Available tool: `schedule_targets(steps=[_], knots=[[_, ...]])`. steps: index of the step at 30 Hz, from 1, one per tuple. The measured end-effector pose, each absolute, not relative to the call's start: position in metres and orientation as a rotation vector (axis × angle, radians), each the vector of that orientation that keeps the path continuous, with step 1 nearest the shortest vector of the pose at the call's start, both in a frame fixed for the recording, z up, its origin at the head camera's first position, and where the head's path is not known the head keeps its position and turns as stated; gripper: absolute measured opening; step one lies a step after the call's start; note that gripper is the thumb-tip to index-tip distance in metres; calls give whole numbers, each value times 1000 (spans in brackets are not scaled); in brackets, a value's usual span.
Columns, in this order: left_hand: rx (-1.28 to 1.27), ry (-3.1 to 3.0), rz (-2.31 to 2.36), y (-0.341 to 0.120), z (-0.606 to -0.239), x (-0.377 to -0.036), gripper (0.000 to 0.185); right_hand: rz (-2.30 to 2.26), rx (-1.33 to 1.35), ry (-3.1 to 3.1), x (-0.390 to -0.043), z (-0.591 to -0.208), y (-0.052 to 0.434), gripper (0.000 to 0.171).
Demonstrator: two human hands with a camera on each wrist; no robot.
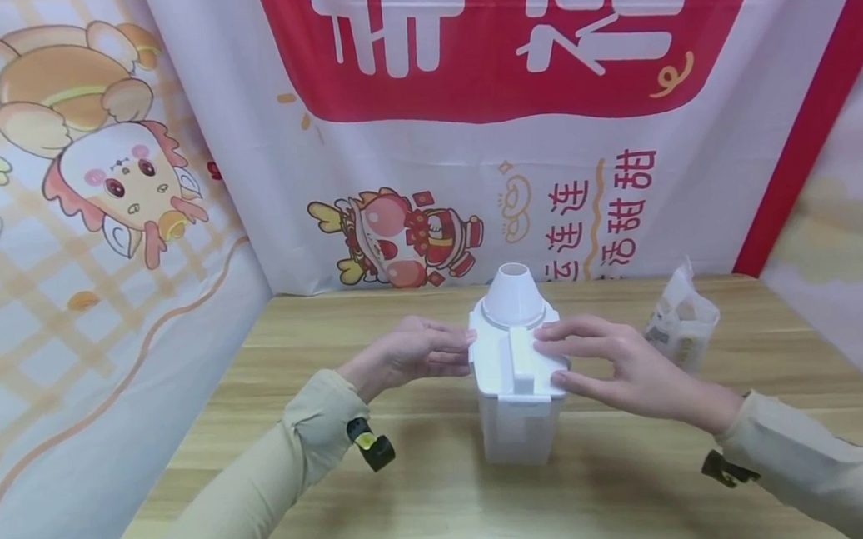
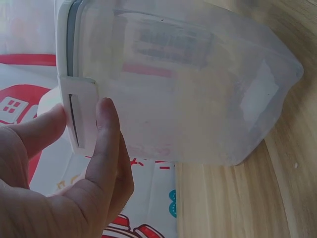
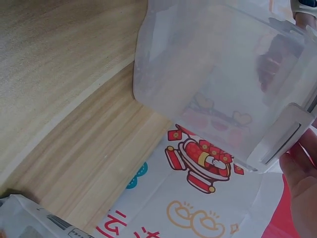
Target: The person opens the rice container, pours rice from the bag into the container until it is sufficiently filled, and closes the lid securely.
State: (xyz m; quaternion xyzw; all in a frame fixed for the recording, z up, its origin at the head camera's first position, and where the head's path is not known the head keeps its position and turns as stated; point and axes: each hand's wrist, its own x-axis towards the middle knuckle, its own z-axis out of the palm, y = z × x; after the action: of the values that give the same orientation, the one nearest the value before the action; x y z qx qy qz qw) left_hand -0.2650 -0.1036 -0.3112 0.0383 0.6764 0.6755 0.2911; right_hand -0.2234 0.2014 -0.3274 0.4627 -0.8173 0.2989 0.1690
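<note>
A translucent plastic container [image 1: 516, 435] stands upright in the middle of the wooden table [image 1: 418, 504]. It carries a white lid [image 1: 500, 366], and a white funnel-shaped cup [image 1: 513, 295] sits at the lid's far end. My left hand [image 1: 445, 350] touches the lid's left edge with straight fingers. The left wrist view shows its thumb and fingers [image 2: 106, 144] beside the side clasp [image 2: 79, 116] of the container [image 2: 198, 89]. My right hand [image 1: 584, 357] lies on the lid's right side, fingers spread and thumb at the near corner. The right wrist view shows the container [image 3: 223, 84] and its right clasp [image 3: 285, 141].
A small printed bag [image 1: 682, 323] stands on the table to the right of the container, also seen as the bag [image 3: 29, 223] in the right wrist view. Cartoon banners [image 1: 467, 133] hang as walls behind and on both sides of the table.
</note>
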Motion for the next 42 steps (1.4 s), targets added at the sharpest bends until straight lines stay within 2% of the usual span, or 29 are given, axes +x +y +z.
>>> schedule_targets(steps=[42], knots=[[28,1622,1788,-106,-313,-273,37,900,1283,-2317,-220,-332,200,42]])
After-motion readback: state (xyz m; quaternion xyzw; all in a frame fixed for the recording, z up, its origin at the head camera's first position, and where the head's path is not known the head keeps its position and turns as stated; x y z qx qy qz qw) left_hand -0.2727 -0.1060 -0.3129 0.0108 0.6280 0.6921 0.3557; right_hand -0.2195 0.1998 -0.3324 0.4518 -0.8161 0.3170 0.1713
